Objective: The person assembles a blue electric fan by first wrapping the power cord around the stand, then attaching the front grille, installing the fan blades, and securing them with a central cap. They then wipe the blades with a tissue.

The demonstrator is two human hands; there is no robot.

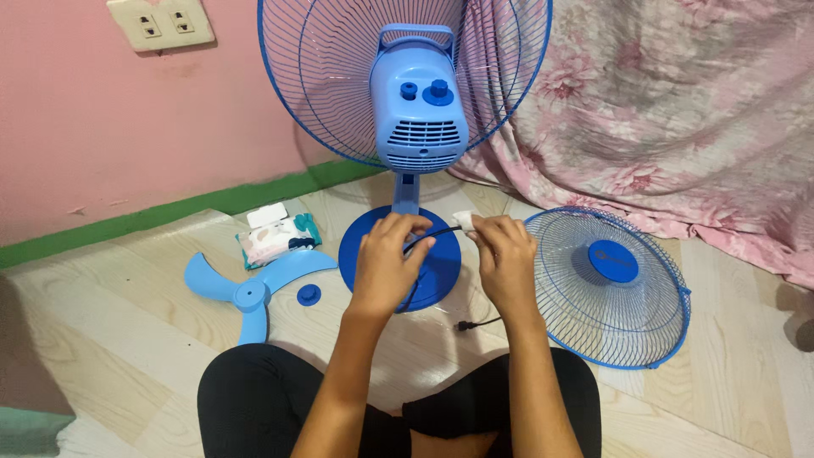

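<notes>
Legs (280, 399) in black cloth, crossed on pale wood-look floor (110, 339), nearest the camera. Forearms reaching forward from them to round blue fan base (437, 271), taken here as landmark. Left hand (386, 263) over near-left part of base, fingers curled around black power cord (432, 236), cord running between both hands. Right hand (506, 259) at right edge of base, thumb and fingers pinching small white wipe (465, 220) against cord. Cord plug (464, 326) on floor just nearer than base, to its right. Front grille (606, 288), blue wire with round blue centre cap, flat on floor right of base, just beside right hand. Small blue cap (309, 294) on floor just left of base. Light blue three-blade propeller (250, 293) further left of base, flat on floor. Pack of wipes (275, 237), white with teal and pink, left of base and slightly beyond it. Blue fan stem rising from far part of base to light blue motor housing (421, 110), rear side showing, two dark blue knobs and carry handle on top. Rear grille (339, 76) behind housing, upright. Pink floral cloth (670, 119) beyond base to right. Pink wall (76, 127) with green skirting (170, 212) beyond base to left; cream double socket (161, 24) high on wall.
</notes>
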